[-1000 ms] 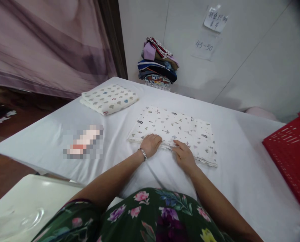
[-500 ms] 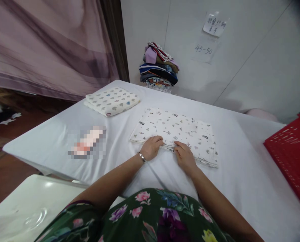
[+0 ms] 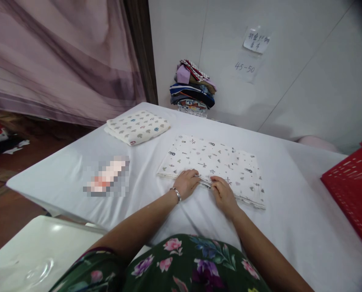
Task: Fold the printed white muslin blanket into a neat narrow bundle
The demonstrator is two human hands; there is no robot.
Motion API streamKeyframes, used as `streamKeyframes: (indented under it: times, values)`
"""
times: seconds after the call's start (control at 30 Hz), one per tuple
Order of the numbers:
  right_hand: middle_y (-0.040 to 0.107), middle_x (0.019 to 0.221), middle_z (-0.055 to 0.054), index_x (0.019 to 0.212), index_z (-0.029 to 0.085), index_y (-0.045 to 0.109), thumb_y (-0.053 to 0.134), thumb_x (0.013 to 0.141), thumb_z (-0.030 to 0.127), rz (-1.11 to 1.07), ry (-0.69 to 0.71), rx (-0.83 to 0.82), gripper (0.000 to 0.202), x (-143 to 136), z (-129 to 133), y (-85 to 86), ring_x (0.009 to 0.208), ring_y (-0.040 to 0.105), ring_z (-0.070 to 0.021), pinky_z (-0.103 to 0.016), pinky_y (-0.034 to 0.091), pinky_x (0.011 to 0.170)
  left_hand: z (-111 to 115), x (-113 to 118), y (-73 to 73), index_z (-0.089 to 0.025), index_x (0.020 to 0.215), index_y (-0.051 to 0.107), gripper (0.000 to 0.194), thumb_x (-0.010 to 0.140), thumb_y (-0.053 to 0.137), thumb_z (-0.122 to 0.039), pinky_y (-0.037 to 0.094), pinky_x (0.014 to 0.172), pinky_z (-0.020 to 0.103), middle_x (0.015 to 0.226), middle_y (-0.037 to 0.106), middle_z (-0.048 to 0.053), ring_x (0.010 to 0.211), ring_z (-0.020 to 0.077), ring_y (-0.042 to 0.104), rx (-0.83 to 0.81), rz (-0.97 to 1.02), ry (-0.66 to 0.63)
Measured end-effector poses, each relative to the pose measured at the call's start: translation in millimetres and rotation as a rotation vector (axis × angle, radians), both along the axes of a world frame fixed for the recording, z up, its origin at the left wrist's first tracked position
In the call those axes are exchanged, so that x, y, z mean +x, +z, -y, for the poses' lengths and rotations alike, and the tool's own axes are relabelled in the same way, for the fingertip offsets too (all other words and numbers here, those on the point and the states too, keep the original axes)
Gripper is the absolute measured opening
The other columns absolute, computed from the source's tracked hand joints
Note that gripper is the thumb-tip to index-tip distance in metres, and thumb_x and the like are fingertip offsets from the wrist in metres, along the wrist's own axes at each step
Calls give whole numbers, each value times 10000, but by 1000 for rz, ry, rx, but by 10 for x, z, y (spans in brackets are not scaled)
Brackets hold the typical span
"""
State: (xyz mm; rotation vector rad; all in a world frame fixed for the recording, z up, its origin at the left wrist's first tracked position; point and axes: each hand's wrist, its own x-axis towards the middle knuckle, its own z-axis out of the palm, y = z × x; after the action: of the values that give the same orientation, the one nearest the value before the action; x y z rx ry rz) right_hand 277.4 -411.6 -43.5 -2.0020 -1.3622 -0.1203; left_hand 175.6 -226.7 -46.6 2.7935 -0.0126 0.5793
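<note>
A white cloth (image 3: pixel 214 160) with small grey and brown prints lies folded in layers on the white-covered table in front of me. My left hand (image 3: pixel 186 184), with a silver bracelet at the wrist, is closed on its near folded edge. Just to the right, my right hand (image 3: pixel 224 195) pinches the same edge between thumb and fingers. Between the two hands the layers part slightly. The undersides of the fingers are hidden.
A second folded cloth (image 3: pixel 138 127) with grey heart-like prints lies at the back left. Nearer is a pixelated item (image 3: pixel 108 176). A red basket (image 3: pixel 354 182) stands at the right edge. Folded fabrics (image 3: pixel 193 89) are stacked by the wall, and a white stool (image 3: pixel 44 247) is lower left.
The view has tilted slightly, so everything sits a little lower. Both hands remain at the near edge of the cloth, with the left hand shifted slightly to the right.
</note>
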Motion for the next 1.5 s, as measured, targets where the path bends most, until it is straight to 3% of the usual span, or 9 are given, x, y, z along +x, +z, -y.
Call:
streamKeyframes:
  times: [0.23, 0.43, 0.67, 1.0, 1.27, 1.5]
  values:
    - [580, 1110, -87, 970, 198, 564, 423, 899, 202, 74, 32, -54, 158, -3, 23, -39, 1043, 515, -219, -410, 435, 897, 23, -97, 93, -182, 863, 615, 217, 900, 403, -204, 377, 869, 338, 1054, 601, 45, 1010, 187, 484, 59, 63, -60]
    - [591, 1114, -120, 1198, 170, 506, 450, 885, 237, 163, -2, -56, 325, 11, 34, -101, 1029, 529, -251, -442, 455, 880, -1, -105, 95, -193, 865, 620, 196, 890, 426, -198, 371, 848, 337, 966, 629, 41, 960, 175, 496, 60, 45, -100]
    - [610, 1010, -91, 1050, 201, 623, 416, 912, 220, 135, -5, -48, 249, 19, 6, -82, 956, 539, -226, -411, 467, 851, 15, -49, 47, -181, 876, 598, 201, 890, 399, -202, 376, 809, 352, 841, 628, 57, 832, 178, 520, 61, 6, -45]
    - [605, 975, -83, 1024, 206, 656, 432, 905, 193, 155, -4, -68, 254, 6, 35, -60, 920, 526, -222, -386, 455, 811, -28, -120, 113, -194, 968, 601, 223, 883, 398, -158, 385, 790, 345, 945, 617, 61, 921, 197, 501, 81, -28, 23]
    - [601, 959, -74, 1021, 225, 660, 445, 903, 209, 166, -1, -106, 246, 18, 44, -43, 902, 528, -219, -386, 446, 801, -79, -154, 86, -203, 988, 610, 232, 891, 400, -182, 402, 793, 351, 958, 614, 65, 924, 192, 505, 41, -20, -16]
    - [609, 1001, -91, 1056, 206, 639, 439, 918, 263, 218, -70, -140, 250, 194, 440, -28, 920, 543, -232, -405, 465, 805, -141, -156, 75, -196, 936, 612, 182, 887, 442, -238, 417, 787, 363, 925, 622, 64, 904, 199, 521, 0, 3, 30]
